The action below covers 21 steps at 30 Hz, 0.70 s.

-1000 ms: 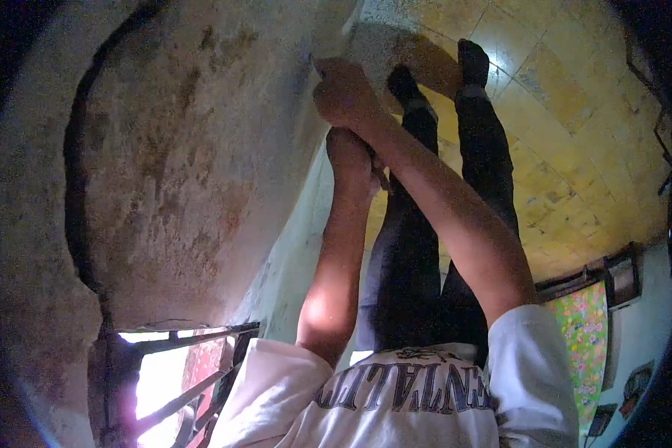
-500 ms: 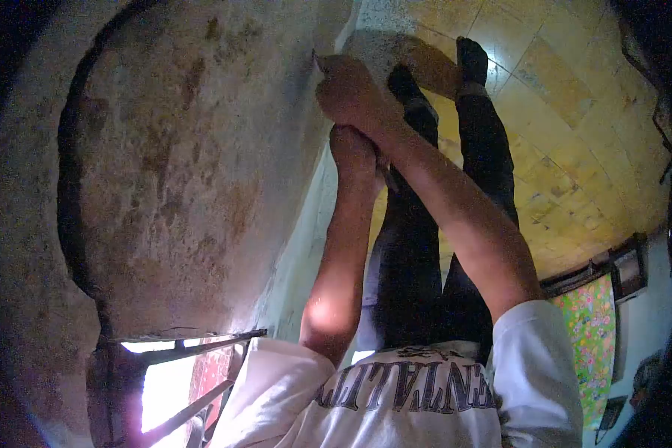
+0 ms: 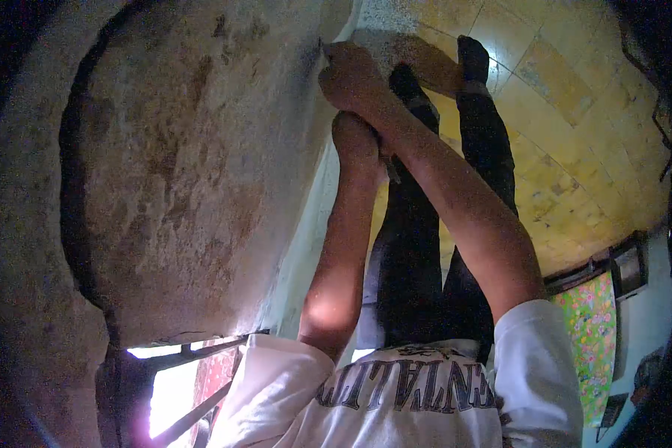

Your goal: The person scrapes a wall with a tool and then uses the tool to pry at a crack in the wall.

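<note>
My right arm crosses over my left, and my right hand (image 3: 353, 78) is closed close to the stained wall (image 3: 179, 164). A small dark tip shows at its upper left side, against the wall; I cannot tell what it belongs to. Just below, my left hand (image 3: 356, 140) is curled in, partly covered by the right wrist. A short slim end (image 3: 393, 172) sticks out by the left fingers, over the dark trouser leg (image 3: 407, 246). Most fingers of both hands are hidden.
Yellow tiles (image 3: 552, 179) cover the floor, where both my feet in dark socks (image 3: 473, 60) stand. At lower left is a bright barred window (image 3: 175, 396). A flowered green curtain (image 3: 589, 343) hangs at lower right, with part of a person's head (image 3: 645, 377) at the edge.
Both hands have shifted slightly up the view, away from my body, along the wall. The right wrist has turned a little. Feet and legs have stayed in place.
</note>
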Each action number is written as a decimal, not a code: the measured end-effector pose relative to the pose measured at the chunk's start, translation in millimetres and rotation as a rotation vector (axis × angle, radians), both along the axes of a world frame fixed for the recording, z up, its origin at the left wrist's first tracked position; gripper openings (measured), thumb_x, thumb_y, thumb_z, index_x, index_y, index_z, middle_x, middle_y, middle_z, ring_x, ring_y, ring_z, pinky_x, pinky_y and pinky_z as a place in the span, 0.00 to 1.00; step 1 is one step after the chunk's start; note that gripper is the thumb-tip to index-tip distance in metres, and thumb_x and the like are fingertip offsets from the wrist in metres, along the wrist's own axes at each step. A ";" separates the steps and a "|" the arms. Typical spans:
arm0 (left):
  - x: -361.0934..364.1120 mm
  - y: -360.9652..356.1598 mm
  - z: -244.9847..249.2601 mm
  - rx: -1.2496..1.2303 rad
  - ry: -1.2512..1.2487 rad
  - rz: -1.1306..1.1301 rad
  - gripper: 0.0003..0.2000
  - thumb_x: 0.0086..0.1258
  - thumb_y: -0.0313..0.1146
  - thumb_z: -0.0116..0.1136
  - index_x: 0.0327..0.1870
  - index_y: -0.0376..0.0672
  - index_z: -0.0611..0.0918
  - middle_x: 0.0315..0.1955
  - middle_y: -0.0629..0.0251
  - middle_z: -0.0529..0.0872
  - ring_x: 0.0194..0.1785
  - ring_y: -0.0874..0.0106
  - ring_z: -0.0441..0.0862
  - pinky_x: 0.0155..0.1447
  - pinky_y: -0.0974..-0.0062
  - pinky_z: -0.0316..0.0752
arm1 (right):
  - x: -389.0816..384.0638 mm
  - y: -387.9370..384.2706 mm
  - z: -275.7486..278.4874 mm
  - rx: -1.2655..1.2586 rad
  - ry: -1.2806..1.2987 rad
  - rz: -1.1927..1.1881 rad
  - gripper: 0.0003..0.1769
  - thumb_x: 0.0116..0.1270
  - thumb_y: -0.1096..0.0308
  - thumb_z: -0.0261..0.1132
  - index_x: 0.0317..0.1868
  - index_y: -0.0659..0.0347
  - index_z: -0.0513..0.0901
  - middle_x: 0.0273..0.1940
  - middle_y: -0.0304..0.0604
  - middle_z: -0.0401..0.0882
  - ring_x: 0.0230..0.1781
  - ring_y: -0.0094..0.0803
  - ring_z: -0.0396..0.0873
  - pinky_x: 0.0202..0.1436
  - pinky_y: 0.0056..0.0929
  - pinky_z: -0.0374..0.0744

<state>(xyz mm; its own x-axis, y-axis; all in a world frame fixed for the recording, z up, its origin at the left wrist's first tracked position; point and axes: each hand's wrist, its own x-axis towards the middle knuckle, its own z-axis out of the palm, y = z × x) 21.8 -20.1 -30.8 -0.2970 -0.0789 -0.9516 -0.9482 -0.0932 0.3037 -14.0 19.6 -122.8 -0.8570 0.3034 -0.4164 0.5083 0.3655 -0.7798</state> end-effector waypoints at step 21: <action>-0.5 23.0 17.3 -0.067 0.035 0.034 0.12 0.72 0.40 0.42 0.35 0.43 0.75 0.23 0.67 0.76 0.16 0.76 0.70 0.15 0.75 0.59 | 1.4 11.9 0.9 0.119 0.092 0.358 0.16 0.58 0.65 0.57 0.42 0.68 0.79 0.40 0.59 0.77 0.45 0.56 0.76 0.52 0.50 0.73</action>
<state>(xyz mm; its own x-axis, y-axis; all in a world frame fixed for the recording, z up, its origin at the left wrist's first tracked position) 21.3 3.0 -13.5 -0.3262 -0.1529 -0.9328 -0.9335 -0.1031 0.3434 -12.6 31.5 -121.9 -0.9497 0.0196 -0.3125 0.2616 0.5980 -0.7576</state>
